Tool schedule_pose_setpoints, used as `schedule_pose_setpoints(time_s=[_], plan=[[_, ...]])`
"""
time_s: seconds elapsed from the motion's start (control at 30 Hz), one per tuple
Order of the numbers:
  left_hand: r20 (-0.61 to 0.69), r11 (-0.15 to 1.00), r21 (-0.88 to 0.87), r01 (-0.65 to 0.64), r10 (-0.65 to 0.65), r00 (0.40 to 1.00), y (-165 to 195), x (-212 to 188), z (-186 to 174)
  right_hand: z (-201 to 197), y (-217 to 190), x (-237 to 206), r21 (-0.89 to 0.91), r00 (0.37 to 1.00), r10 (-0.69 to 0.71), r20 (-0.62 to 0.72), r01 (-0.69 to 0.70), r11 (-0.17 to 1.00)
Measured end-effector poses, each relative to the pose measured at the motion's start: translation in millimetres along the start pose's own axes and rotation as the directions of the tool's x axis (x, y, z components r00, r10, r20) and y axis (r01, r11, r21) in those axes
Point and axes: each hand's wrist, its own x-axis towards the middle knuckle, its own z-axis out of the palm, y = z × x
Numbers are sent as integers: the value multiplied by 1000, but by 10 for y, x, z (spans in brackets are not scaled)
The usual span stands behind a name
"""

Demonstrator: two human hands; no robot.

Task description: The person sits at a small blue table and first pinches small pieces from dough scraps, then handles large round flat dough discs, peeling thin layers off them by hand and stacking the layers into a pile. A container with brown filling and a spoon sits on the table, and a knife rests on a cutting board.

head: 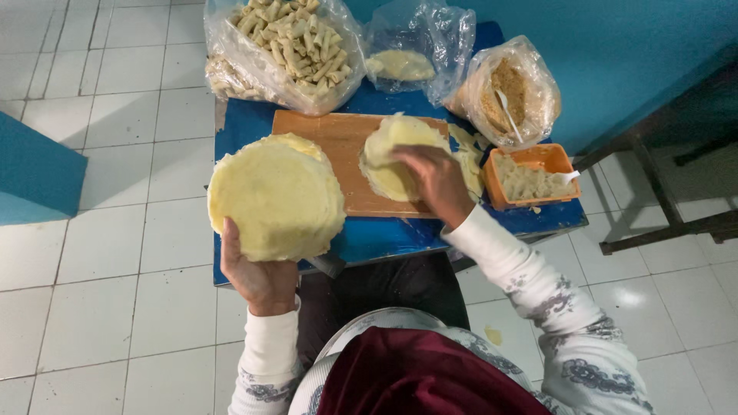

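Thin wrappers handled over a small blue tabletop (384, 234).

At the far edge sit a clear bag of rolled sticks (288, 46), a bag with a pale yellow lump (407, 61) and a bag of brown crumbs (511, 92) with a white spoon in it; an orange tub of pale filling (530, 178) stands at the right edge, just beside the wooden board (338, 146). The left hand (257, 273) is cupped open from below, fingers spread under a round stack of pale yellow wrappers (277, 196) held above the tabletop's left side. The right hand (434, 177) lies on the board, fingers curled loosely on a single wrapper (392, 154) whose edge is lifted; more wrappers (469, 157) lie between it and the tub.
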Motion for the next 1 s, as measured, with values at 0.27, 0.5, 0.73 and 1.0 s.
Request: schedule_pose_setpoints(time_s=[0.27, 0.5, 0.73, 1.0], plan=[[30, 996, -92, -16, 19, 999, -56, -23, 28, -45, -150, -323, -23, 993, 29, 115, -27, 999], [9, 996, -86, 13, -13, 1000, -26, -82, 106, -197, -161, -373, 15, 993, -8, 114, 6, 1000], [41, 996, -86, 11, -7, 999, -99, -88, 164, -172, 35, -122, -19, 989, 51, 141, -49, 999], [139, 985, -169, 44, -20, 990, -312, -46, 340, 21, 135, 135, -151, 911, 119, 394, -63, 986]])
